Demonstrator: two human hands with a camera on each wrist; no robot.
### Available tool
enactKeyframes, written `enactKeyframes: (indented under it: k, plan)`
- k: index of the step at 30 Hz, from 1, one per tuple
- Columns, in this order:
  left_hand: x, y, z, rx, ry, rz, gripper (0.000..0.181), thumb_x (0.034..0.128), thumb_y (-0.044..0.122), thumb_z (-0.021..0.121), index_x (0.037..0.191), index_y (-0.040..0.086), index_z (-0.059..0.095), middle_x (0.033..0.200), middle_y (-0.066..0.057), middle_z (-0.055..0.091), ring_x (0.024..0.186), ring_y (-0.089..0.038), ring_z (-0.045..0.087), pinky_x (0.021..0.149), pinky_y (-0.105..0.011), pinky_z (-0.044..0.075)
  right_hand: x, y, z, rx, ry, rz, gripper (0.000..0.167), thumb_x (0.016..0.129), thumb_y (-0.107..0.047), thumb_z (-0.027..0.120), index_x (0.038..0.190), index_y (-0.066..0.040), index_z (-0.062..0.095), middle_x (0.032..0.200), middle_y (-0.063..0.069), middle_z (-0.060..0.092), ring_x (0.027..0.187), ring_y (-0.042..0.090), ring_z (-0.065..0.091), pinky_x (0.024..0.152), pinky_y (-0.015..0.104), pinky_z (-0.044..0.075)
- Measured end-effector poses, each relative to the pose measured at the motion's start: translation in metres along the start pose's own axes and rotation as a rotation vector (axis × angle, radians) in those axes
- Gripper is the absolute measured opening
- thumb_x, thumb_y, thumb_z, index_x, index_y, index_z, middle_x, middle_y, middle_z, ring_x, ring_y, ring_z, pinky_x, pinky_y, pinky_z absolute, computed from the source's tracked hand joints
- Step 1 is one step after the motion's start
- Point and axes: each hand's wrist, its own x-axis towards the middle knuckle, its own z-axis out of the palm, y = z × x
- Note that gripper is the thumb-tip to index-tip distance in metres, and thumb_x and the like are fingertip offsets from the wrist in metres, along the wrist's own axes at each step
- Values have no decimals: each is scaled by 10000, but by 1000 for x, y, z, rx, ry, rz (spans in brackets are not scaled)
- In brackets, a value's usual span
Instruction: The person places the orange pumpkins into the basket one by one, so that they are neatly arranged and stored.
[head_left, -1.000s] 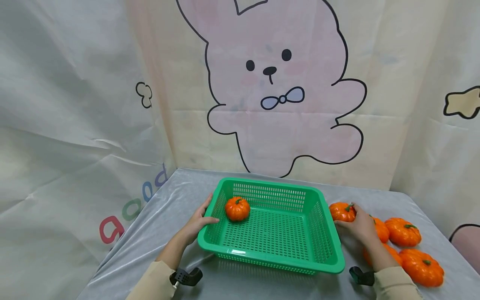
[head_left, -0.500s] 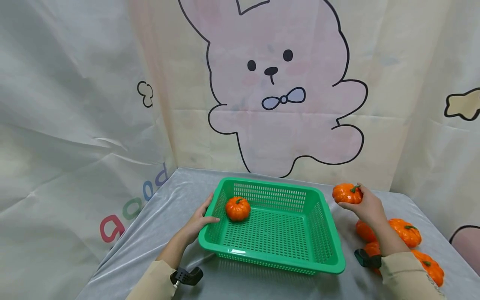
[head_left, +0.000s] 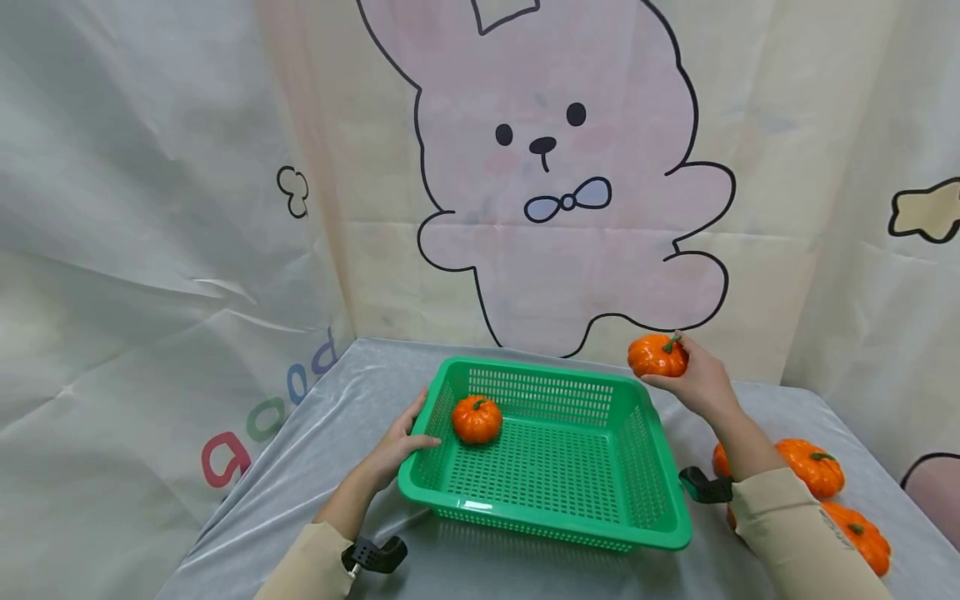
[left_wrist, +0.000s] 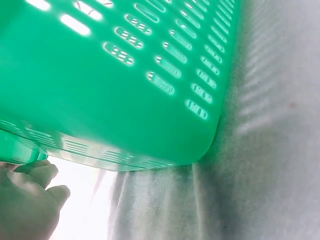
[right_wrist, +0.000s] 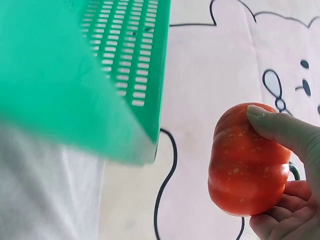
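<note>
An orange toy pumpkin (head_left: 654, 357) with a green stem is lifted above the basket's far right corner. My right hand (head_left: 697, 379) holds it between thumb and fingers, as the right wrist view also shows with the pumpkin (right_wrist: 247, 165) beside the basket wall. The green plastic basket (head_left: 543, 533) stands on the table with another orange pumpkin (head_left: 477, 419) inside, near its left wall. At the basket's left side, my left hand (head_left: 399, 442) grips the rim, thumb over the edge. In the left wrist view only part of that hand (left_wrist: 32, 200) appears, below the basket wall.
Several more pumpkins lie right of the basket, including one at the back (head_left: 812, 468) and one in front (head_left: 858, 533); the right forearm partly covers others. A grey cloth (head_left: 525, 579) covers the table. A printed curtain (head_left: 555, 275) hangs behind it.
My right hand has taken a pumpkin from the table right of the basket, raised it and carried it left toward the basket's far right corner. The left hand has stayed on the rim.
</note>
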Motion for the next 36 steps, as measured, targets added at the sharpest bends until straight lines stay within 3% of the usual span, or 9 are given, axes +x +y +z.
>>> enactKeyframes:
  k: [9,16,23,30,36]
  plan:
    - [0,-1,0,5,-1,1,904,825,35,585,1518,197,27,1578,-105,-51,1408,-363,164,944,-381,454,13,-33,11,8,-29,-61,903,802,-275,707,1454,69,186,1411,343,328,1217,489,394,978,587,367]
    - [-1,-3,-2,31,-37,84,934,823,114,617,1515,149,-10,1559,-186,-85,1393,-397,163,897,-307,481,20,-50,27,36,-48,-133,896,794,-247,730,1452,66,207,1406,314,359,1215,463,418,974,557,394]
    - [1,-2,-1,13,-8,10,928,816,33,594,1517,171,2,1578,-102,-61,1403,-347,170,910,-341,475,22,-60,37,55,-61,-171,870,783,-229,738,1440,59,246,1386,295,397,1184,446,460,950,543,421]
    - [1,-1,-1,12,-9,11,908,827,20,581,1516,149,4,1577,-108,-61,1416,-345,130,925,-328,461,20,-69,44,68,-109,-183,901,779,-212,743,1456,51,210,1402,289,381,1193,444,454,953,541,420]
    - [1,-2,0,13,3,-8,918,822,29,587,1518,188,10,1580,-96,-46,1393,-350,203,907,-361,475,21,-75,52,59,-141,-213,904,769,-215,754,1456,41,226,1394,280,397,1191,434,460,962,529,418]
